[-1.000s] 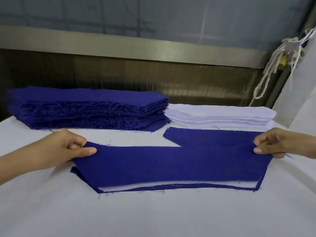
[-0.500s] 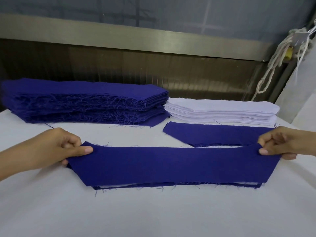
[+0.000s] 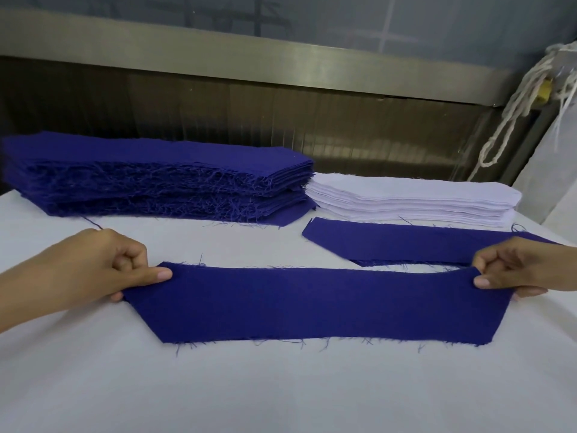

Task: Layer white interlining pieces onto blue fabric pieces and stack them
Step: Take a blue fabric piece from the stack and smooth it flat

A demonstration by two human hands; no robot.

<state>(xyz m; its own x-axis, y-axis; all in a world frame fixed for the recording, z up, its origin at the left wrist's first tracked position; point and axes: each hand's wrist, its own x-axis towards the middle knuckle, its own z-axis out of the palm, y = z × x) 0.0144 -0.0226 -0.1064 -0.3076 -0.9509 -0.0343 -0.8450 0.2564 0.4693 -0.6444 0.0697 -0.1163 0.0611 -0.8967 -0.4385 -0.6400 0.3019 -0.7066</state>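
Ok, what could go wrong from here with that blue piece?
The blue piece, pinched by the left hand and right hand, dips along its far edge by the right one; it may settle puckered. Its frayed threads could stray onto the white interlining stack. The right hand might drag the loose blue strip close behind it.

This is a garment workshop. Beyond the left hand (image 3: pixel 93 270) sits a thick stack of blue fabric pieces (image 3: pixel 150 176), cut much like the blue fabric piece (image 3: pixel 312 304) both hands pinch. Beyond the right hand (image 3: pixel 524 270) lies a stack of white interlining pieces (image 3: pixel 406 201). All rest on a wide white-covered desk (image 3: pixel 281 385); white cords (image 3: pixel 515 114) hang above the right hand.
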